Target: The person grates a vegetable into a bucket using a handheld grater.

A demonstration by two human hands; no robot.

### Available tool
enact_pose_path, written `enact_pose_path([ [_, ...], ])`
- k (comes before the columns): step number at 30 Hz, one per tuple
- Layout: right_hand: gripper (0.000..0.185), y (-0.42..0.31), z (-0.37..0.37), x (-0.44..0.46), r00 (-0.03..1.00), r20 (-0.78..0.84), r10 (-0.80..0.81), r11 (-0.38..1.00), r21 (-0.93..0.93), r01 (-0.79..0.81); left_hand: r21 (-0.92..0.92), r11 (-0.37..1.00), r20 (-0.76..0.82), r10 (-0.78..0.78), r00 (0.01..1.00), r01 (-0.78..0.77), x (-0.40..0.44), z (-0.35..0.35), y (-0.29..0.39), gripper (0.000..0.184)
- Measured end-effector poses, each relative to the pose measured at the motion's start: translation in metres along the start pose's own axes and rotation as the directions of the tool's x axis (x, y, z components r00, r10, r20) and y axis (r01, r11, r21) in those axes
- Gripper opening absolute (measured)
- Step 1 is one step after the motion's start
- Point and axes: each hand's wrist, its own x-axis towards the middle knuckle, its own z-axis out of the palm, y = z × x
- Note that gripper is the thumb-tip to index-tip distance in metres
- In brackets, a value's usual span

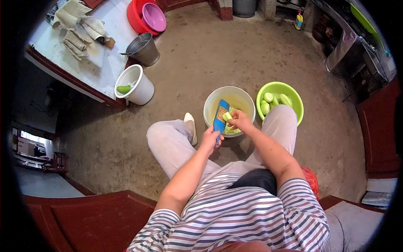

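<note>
My left hand (210,139) is closed around the lower end of a blue grater (222,107), which slants over a white bucket (206,110). Pinched in the fingers of my right hand (240,121) is a short piece of pale green peeled cucumber (227,116), held against or just over the grater's face; exact contact cannot be made out. Pale green shreds (232,130) lie inside the bucket, partly hidden by the grater and my hands. Beside it on the right, a lime green basin (300,105) holds several peeled cucumbers (286,100), with my right knee covering part of its near rim.
To the left stand a white pail (145,90) with a green cucumber (124,89) in it and a grey metal bucket (145,49). Behind them are a red basin (133,19) and a pink basin (154,17). A yellow bottle (298,21) stands at the back right.
</note>
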Motion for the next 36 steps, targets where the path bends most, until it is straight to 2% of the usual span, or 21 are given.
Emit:
enact_pose_path([
  [1,0.039,0.001,0.001,0.000,0.997,0.000,-0.082,0.989,-0.121,0.082,0.005,1.000,-0.005,-0.001,1.000,0.002,0.000,0.000,0.000,0.017],
  [2,0.039,0.003,0.002,-0.001,0.997,0.000,-0.081,0.989,-0.121,0.080,0.005,1.000,-0.005,-0.003,1.000,0.003,0.001,0.000,-0.001,0.017],
  [3,0.041,-0.005,0.007,-0.008,0.977,-0.043,-0.211,0.885,-0.432,0.172,0.030,1.000,-0.005,0.010,1.000,-0.010,0.002,0.000,-0.002,0.017],
  [4,0.043,-0.011,0.012,-0.014,0.939,-0.041,-0.343,0.680,-0.700,0.218,0.055,0.998,-0.005,0.023,1.000,-0.023,0.003,0.000,-0.003,0.017],
  [7,0.046,-0.024,0.021,-0.028,0.920,0.030,-0.390,0.605,-0.745,0.281,0.076,0.997,-0.014,0.023,1.000,-0.022,0.005,0.001,-0.006,0.017],
  [8,0.045,-0.035,0.022,-0.035,0.943,0.049,-0.330,0.612,-0.749,0.253,0.078,0.997,-0.013,0.022,1.000,-0.020,0.005,0.001,-0.006,0.017],
  [12,0.044,-0.022,0.021,-0.027,0.932,0.052,-0.359,0.567,-0.781,0.262,0.124,0.992,0.004,0.010,1.000,-0.011,-0.003,0.007,-0.002,0.016],
  [14,0.042,-0.010,0.016,-0.014,0.906,-0.100,-0.411,0.650,-0.729,0.214,0.125,0.992,0.022,0.014,1.000,-0.017,-0.004,0.008,-0.003,0.016],
  [18,0.039,-0.012,0.005,-0.003,0.882,-0.179,-0.436,0.688,-0.699,0.198,0.150,0.989,0.061,-0.004,0.998,-0.005,-0.006,0.013,-0.001,0.017],
  [19,0.037,-0.020,-0.002,-0.002,0.932,-0.266,-0.248,0.842,-0.535,0.071,0.178,0.984,0.075,-0.006,0.997,-0.007,-0.008,0.014,-0.001,0.018],
  [20,0.034,-0.024,-0.007,-0.001,0.950,-0.310,-0.038,0.937,-0.341,-0.074,0.179,0.984,0.075,-0.010,0.997,-0.003,-0.008,0.012,-0.002,0.018],
  [21,0.034,-0.012,-0.013,0.005,0.950,-0.312,-0.034,0.938,-0.339,-0.078,0.170,0.985,0.080,-0.005,0.997,-0.009,-0.008,0.011,-0.003,0.019],
  [23,0.038,0.021,-0.027,0.027,0.875,-0.313,-0.369,0.779,-0.617,0.108,0.158,0.987,0.089,0.004,0.996,-0.018,-0.005,0.011,-0.002,0.020],
  [25,0.040,0.015,-0.026,0.024,0.856,-0.341,-0.388,0.766,-0.636,0.094,0.167,0.984,0.084,0.041,0.996,-0.055,-0.006,0.009,-0.001,0.019],
  [27,0.042,0.006,-0.019,0.015,0.907,-0.270,-0.324,0.852,-0.499,0.157,0.150,0.987,0.054,0.048,0.997,-0.055,-0.001,0.006,-0.004,0.019],
  [29,0.043,-0.008,0.000,-0.004,0.935,-0.204,-0.291,0.846,-0.511,0.152,0.130,0.990,0.028,0.052,0.998,-0.055,0.004,0.003,-0.006,0.018],
  [31,0.043,-0.020,0.021,-0.025,0.947,-0.064,-0.315,0.743,-0.637,0.204,0.125,0.992,-0.018,0.036,0.999,-0.034,0.007,0.002,-0.006,0.024],
  [32,0.043,-0.022,0.027,-0.030,0.947,-0.063,-0.315,0.742,-0.638,0.205,0.115,0.993,-0.035,0.027,0.999,-0.023,0.008,0.002,-0.006,0.023],
  [34,0.044,-0.024,0.034,-0.035,0.927,-0.017,-0.374,0.631,-0.738,0.241,0.137,0.990,-0.028,0.024,0.999,-0.020,0.003,0.004,-0.002,0.021],
  [36,0.044,-0.021,0.028,-0.024,0.933,-0.076,-0.351,0.668,-0.719,0.193,0.163,0.986,-0.022,0.020,1.000,-0.016,-0.001,0.006,0.000,0.019],
])
